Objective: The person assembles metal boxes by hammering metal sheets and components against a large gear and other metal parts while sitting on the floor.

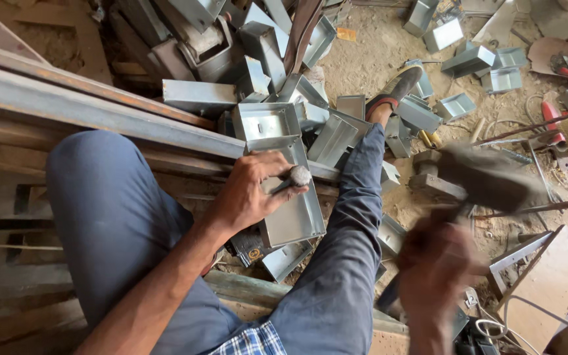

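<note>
While my left hand [248,194] pins a round-headed steel punch [295,177] upright on the grey sheet-metal tray [294,213], my right hand [435,266], blurred, grips a dark hammer [488,177] off to the rt.

My left hand [248,194] grips a punch [294,177] of dull grey metal, its head rough and battered. Under it lies a tray [294,210] of folded sheet metal, smooth with a pale satin sheen, like the boxes [458,105] scattered around. The beam [100,108] is steel, matt and streaked with rust. My right hand [435,269] holds a hammer [488,177], blurred, dark and matt. My trousers [343,263] are blue cloth, dusty. The floor [369,59] is rough and sandy.
</note>
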